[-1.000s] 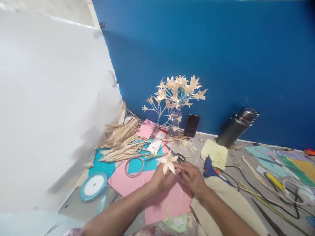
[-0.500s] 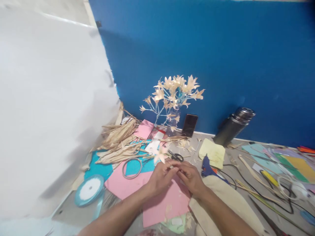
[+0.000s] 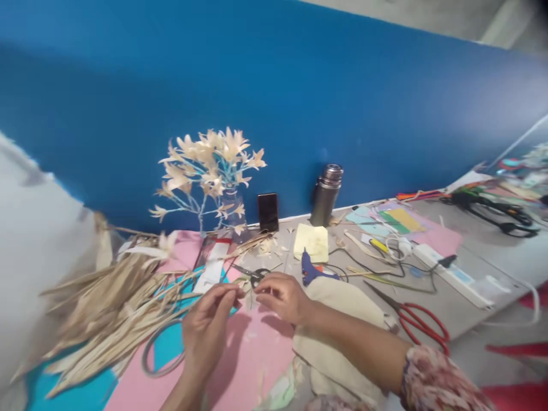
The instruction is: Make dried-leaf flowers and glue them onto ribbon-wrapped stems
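Note:
My left hand (image 3: 206, 325) is closed in a pinch over the pink sheet (image 3: 252, 337). A pale handmade flower (image 3: 166, 245), blurred, shows up and to the left of this hand; its stem seems to run back to the pinched fingers. Just to the right, my right hand (image 3: 282, 295) has thumb and fingertips pressed together, apart from the left fingertips by a small gap. What it pinches is too thin and blurred to make out. Small black-handled scissors (image 3: 258, 275) lie right behind the fingertips.
Dried husk strips (image 3: 107, 302) spread at left beside a grey tape ring (image 3: 148, 357). Behind stand a vase of pale flowers (image 3: 214, 154), a phone (image 3: 268, 212) and a flask (image 3: 327, 197). A blue glue gun (image 3: 314, 268) and red-handled scissors (image 3: 422, 322) lie at right.
The view has swung to the right, bringing in the red-handled scissors and a power strip. My hands, together before, have drawn slightly apart. The pale flower now sits farther left of my left hand.

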`<state>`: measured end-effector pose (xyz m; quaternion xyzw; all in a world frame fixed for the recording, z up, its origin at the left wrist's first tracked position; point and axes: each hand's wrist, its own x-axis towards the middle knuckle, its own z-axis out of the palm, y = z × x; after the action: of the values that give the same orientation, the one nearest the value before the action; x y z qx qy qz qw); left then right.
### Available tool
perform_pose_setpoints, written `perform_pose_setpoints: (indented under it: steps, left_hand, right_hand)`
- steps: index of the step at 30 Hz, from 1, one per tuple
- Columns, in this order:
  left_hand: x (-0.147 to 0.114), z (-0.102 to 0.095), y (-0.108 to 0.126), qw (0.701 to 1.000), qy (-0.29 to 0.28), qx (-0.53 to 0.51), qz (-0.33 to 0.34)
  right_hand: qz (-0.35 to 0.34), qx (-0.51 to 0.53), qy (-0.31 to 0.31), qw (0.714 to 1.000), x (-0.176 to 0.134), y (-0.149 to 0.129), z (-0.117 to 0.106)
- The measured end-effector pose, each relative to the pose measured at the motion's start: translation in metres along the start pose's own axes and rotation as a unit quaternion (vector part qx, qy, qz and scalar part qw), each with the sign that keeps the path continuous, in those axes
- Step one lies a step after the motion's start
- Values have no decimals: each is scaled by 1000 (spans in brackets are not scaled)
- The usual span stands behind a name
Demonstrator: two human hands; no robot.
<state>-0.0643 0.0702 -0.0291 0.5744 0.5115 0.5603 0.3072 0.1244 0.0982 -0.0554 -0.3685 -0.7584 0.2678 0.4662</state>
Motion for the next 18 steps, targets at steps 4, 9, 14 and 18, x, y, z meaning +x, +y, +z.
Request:
perform_pose_setpoints:
  steps: [4,9,14,18]
  left_hand:
    - [3,-2,1,999,33,-5,-20]
    - [-1,2,3,1000,0,-16,-26]
    - [-7,7,1,999,-3,-5,-52]
    - [-7,10,-9,997,-38,-23,-58]
  right_hand:
    - [-6,0,-32,999,3,-58,-43]
    - [-42,-32,-214,975,-29,-97,-84]
    - [148,-245,-58,956,-103,-43,-120]
    - [323,-448,146,821,-180,2,-183]
